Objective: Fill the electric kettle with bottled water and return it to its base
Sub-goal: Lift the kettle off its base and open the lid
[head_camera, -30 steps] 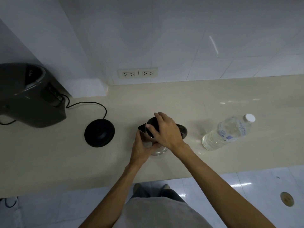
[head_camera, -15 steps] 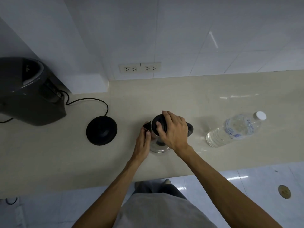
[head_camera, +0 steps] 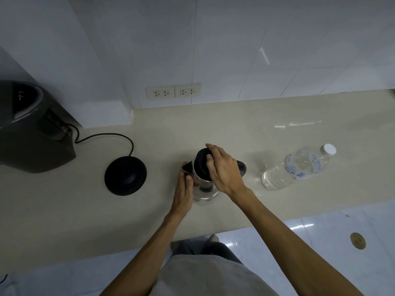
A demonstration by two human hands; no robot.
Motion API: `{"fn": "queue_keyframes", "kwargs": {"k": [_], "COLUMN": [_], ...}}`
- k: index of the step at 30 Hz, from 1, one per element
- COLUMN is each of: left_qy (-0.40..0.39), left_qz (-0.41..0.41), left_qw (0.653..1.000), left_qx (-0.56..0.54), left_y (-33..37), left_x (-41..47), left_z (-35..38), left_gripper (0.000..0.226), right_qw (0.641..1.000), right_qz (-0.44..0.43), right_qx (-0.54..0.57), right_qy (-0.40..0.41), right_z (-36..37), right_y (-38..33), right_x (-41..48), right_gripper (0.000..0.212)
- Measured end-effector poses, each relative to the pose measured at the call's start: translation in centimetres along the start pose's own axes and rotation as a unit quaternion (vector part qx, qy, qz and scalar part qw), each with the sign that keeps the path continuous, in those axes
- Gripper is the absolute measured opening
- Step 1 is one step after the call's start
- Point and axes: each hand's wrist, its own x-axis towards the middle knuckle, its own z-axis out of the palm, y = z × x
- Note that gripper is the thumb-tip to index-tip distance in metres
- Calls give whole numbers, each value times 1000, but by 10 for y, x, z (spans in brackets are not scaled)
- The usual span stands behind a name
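Your right hand (head_camera: 224, 171) is clamped over the kettle lid (head_camera: 201, 165), fingers curled around its far and near rim, gripping it. Over the last second it has shifted from lying across the top to a proper grasp on the lid edge, so this reads as lid removal starting; the lid looks seated, not lifted yet. Your left hand (head_camera: 183, 193) is pressed against the left side of the glass kettle (head_camera: 204, 191), just under the spout, thumb on the wall: bracing it, wrapped part way round the body rather than fully closed. It has slid up the body slightly compared with a second ago. Kettle stands upright on the countertop (head_camera: 256, 129), off its base; handle pokes out to the right behind your wrist. Kettle body looks empty, though I can't be sure through the glass. The round black base (head_camera: 125, 175) sits to the left, well apart, cord running back to the dark appliance (head_camera: 32, 129). The water bottle (head_camera: 299, 167) lies on its side to the right, cap on, near but not touching the kettle. Nothing poured yet. Next: lid off, then uncap the bottle.
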Motion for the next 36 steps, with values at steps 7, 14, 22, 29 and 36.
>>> {"fn": "queue_keyframes", "kwargs": {"k": [7,14,22,29,36], "left_qy": [0,-10,2,6,15], "left_qz": [20,48,49,47,36], "left_qw": [999,997,998,998,997], "left_qx": [28,54,48,47,71], "left_y": [0,4,11,11,15], "left_x": [0,-2,-6,-9,-12], "left_z": [-10,-19,-13,-13,-12], "left_gripper": [100,85,65,80,69], "right_qw": [965,921,887,884,866], "right_qz": [70,112,197,199,220], "right_qx": [253,369,414,420,446], "right_qy": [4,46,57,49,54], "right_z": [-28,-38,-43,-34,-38], "right_y": [24,38,57,84,94], "right_x": [-3,-11,-19,-26,-34], "right_gripper": [42,45,35,34,30]}}
